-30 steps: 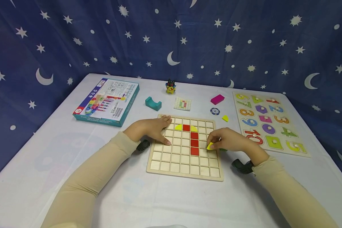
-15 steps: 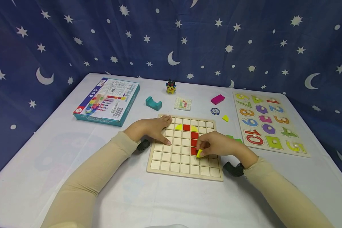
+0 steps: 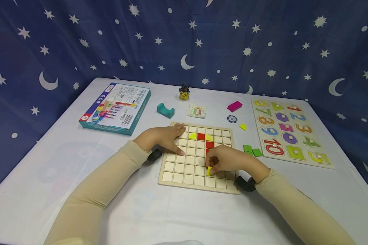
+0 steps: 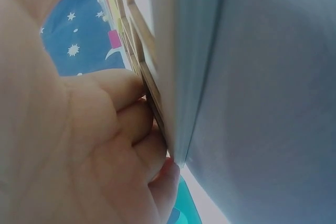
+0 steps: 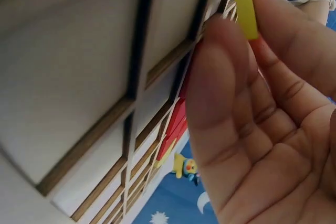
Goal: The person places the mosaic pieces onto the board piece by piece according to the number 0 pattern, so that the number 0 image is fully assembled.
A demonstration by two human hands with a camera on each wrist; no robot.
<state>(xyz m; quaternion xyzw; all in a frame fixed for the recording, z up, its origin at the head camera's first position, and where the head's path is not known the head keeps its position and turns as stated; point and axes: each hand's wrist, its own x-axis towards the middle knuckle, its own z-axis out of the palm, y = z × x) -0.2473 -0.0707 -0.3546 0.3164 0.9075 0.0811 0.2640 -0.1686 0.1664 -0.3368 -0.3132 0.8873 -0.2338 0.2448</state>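
A square wooden grid board [image 3: 199, 182] lies on the table. My left hand [image 3: 165, 137] rests flat on its upper left edge, fingers spread; the left wrist view shows the fingers [image 4: 131, 119] along the board's side. Between thumb and forefinger my right hand [image 3: 228, 159] pinches a yellow tile [image 3: 209, 170], held at the cell just below the red column; its edge shows in the right wrist view as a yellow tile [image 5: 244, 6]. Set in the board are a red tile [image 3: 201, 136] between two yellow rounded tiles [image 3: 192, 136], and red tiles [image 3: 210, 145] below, partly hidden by the right hand.
Green tiles [image 3: 247, 149] and a yellow tile [image 3: 243, 127] lie right of the board. Behind it are a pattern card [image 3: 197, 111], teal block [image 3: 165, 110], figurine [image 3: 184, 92], poker chip [image 3: 232, 119] and magenta block [image 3: 234, 106]. A box [image 3: 115, 109] stands left, a number puzzle [image 3: 289, 134] right.
My right hand has carried the yellow tile leftward and down across the board, from the right columns to below the red column. The green tiles came into sight. The left hand stayed put.
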